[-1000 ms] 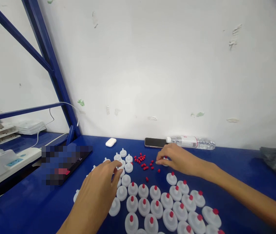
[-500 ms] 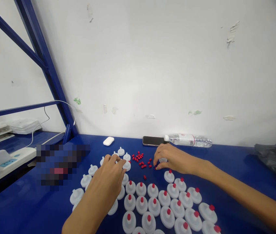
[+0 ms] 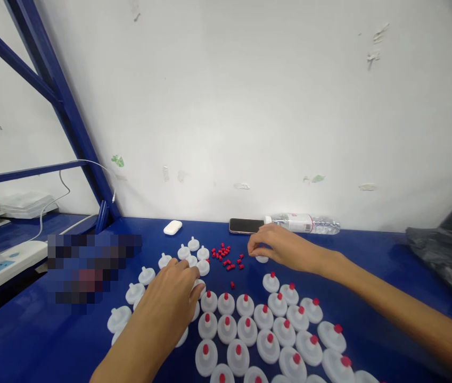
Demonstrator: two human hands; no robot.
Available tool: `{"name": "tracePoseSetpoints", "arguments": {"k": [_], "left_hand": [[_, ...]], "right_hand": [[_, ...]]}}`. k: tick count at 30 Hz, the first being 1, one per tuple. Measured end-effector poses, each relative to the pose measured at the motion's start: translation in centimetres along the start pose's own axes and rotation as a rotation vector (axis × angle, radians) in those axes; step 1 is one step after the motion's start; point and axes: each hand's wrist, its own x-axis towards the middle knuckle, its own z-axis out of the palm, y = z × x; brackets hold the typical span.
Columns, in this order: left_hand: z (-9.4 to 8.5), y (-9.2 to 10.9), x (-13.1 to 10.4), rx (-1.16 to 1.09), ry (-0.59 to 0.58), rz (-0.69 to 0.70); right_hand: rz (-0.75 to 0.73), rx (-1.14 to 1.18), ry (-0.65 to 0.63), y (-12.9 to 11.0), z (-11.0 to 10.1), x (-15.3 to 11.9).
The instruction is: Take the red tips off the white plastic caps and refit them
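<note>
My left hand (image 3: 175, 287) reaches over a cluster of uncapped white plastic discs with nozzles (image 3: 134, 293) on the left. Its thumb and curled fingers close on one white disc (image 3: 200, 284), partly hidden by the hand. Farther right, my right hand (image 3: 273, 244) has thumb and forefinger pinched together above another white disc (image 3: 262, 259). The small red cap in that pinch is almost wholly covered by the fingers. Between the hands lies a scatter of loose red caps (image 3: 220, 254). Nearer to me stand rows of white discs with red caps on their nozzles (image 3: 247, 331).
A black phone (image 3: 245, 226) and a clear bottle on its side (image 3: 305, 223) lie against the wall. A white rounded case (image 3: 172, 227) sits at the back left. At right is a dark plastic bag (image 3: 443, 260); at far left, a power strip (image 3: 18, 263).
My left hand has come nearer to me, down onto a disc. The right hand has gathered up a red cap from the table and moved it over the disc beside it. The view has shifted slightly.
</note>
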Motion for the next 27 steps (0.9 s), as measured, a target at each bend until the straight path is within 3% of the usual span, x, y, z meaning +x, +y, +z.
{"name": "tracePoseSetpoints", "arguments": {"k": [3,6,12,17,21,27], "left_hand": [[0.0,0.0,0.2,0.003,-0.068,-0.022],[-0.2,0.0,0.2,0.012,-0.046,-0.035],[-0.7,0.3,-0.2,-0.155,0.219,-0.035],[-0.8,0.9,-0.2,-0.356,0.299,0.026],[-0.8,1.1,-0.3,-0.382,0.423,0.159],[-0.4,1.1,-0.6,-0.352,0.557,0.259]], "right_hand": [[0.01,-0.02,0.055,0.0,-0.7,-0.4],[-0.005,-0.053,0.102,-0.2,-1.4,-0.6],[-0.032,0.012,0.137,-2.0,-2.2,-0.3],[-0.069,0.155,0.193,-4.1,-2.6,-0.3],[-0.105,0.249,0.256,-5.3,-2.8,-0.6],[-0.118,0.324,0.245,-6.5,-2.8,-0.8]]}}
